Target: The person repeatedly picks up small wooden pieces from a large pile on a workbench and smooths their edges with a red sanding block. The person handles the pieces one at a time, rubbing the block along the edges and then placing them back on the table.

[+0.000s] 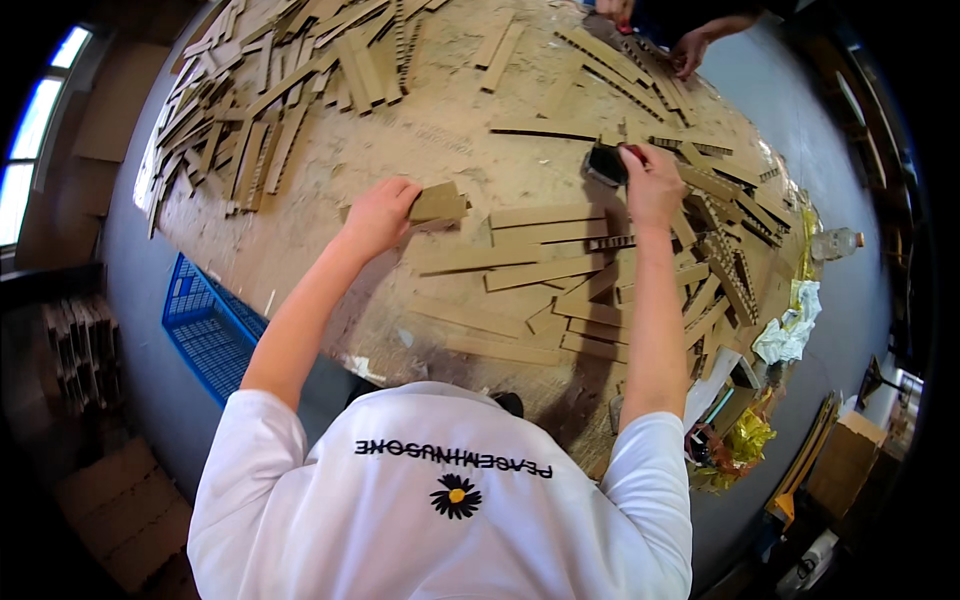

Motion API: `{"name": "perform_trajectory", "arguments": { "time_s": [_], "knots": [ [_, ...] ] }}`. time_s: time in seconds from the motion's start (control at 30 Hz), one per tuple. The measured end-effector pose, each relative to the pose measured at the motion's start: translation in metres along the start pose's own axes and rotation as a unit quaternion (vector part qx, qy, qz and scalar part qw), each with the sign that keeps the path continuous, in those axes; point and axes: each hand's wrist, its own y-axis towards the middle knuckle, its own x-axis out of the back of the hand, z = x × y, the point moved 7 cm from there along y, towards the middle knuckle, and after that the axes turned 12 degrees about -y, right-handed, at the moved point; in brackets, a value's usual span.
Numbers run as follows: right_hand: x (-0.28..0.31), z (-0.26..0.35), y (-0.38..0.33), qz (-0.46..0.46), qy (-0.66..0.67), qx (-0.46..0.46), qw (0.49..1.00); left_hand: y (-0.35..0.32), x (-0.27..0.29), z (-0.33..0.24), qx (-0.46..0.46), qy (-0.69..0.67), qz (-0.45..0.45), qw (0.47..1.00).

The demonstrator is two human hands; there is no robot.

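Note:
My left hand is closed on the end of a short stack of cardboard strips, held just over the worktable. Farther right, my right hand grips a dark brush-like tool with a red part near the fingers. The tool's exact kind is hard to make out. A long cardboard strip lies just left of the tool. Between and below my hands, several flat strips rest side by side on the table.
A large heap of strips covers the far left of the wooden worktable. Another pile lies at right. Across the table are a co-worker's hands. A blue crate stands at left. A plastic bottle and crumpled wrapping sit at the right edge.

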Motion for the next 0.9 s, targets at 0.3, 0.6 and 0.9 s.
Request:
{"name": "perform_trajectory", "arguments": {
  "time_s": [0.3, 0.6, 0.9],
  "knots": [
    [0.065, 0.018, -0.206, 0.095, 0.609, -0.42, 0.666, -0.051, 0.0, 0.023, -0.053, -0.003, -0.103, 0.993],
    [0.046, 0.136, -0.295, 0.099, 0.643, -0.494, 0.577, -0.066, -0.051, 0.017, -0.077, -0.032, -0.146, 0.986],
    [0.02, 0.222, -0.279, 0.134, 0.622, -0.472, 0.611, -0.051, -0.032, 0.044, -0.197, 0.056, -0.203, 0.958]
  ]
}}
